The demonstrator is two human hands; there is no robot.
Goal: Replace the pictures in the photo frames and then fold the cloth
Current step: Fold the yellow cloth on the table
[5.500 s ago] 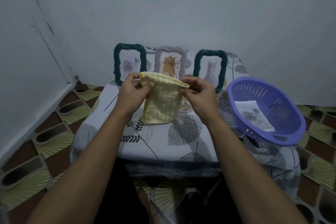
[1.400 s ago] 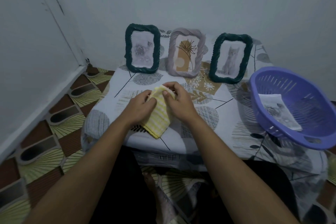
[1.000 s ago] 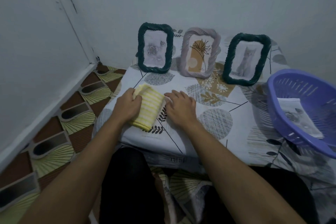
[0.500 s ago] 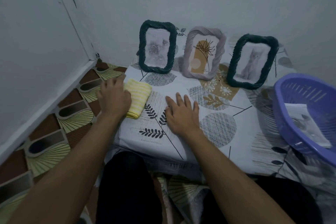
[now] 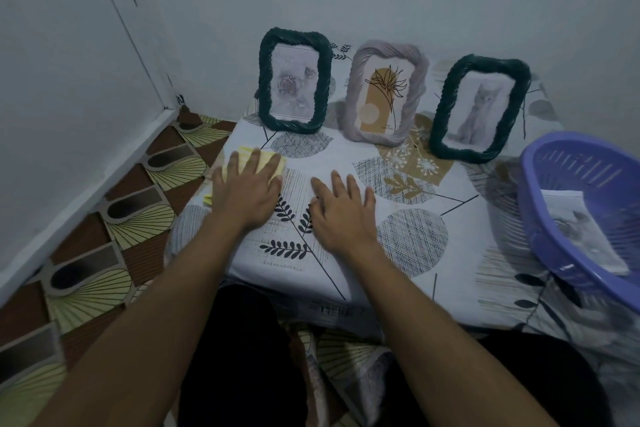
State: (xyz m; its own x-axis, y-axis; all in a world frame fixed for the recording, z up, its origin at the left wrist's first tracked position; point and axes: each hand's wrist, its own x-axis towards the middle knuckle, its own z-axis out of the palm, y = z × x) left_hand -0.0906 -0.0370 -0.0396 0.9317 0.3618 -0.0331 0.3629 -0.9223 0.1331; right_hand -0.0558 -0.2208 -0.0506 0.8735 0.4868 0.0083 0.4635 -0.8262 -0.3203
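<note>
Yellow striped cloth (image 5: 265, 160) lies folded into a small pad at the left edge of the table (image 5: 450, 218), close to its far left corner and in front of the left-hand frame. The left hand (image 5: 247, 192) lies flat on top of it, fingers straight and spread, pressing down, so that only the cloth's far edge and a sliver by the wrist show. The right hand (image 5: 341, 215) rests palm down on the patterned tablecloth just beside the left one, fingers straight and holding nothing, apart from the cloth. Along the back of the table three frames stand upright against the wall: a dark green frame (image 5: 266, 80) with a pale picture of roses (image 5: 294, 87), a grey-lilac frame (image 5: 353, 87) with a plant drawing (image 5: 384, 94), and a second dark green frame (image 5: 446, 104), tilted a little, with a cat picture (image 5: 481, 107). At the right edge a purple basket (image 5: 540, 218) sits tipped, with a printed sheet (image 5: 581, 229) lying inside. Patterned floor tiles (image 5: 138, 218) run along the left wall.
</note>
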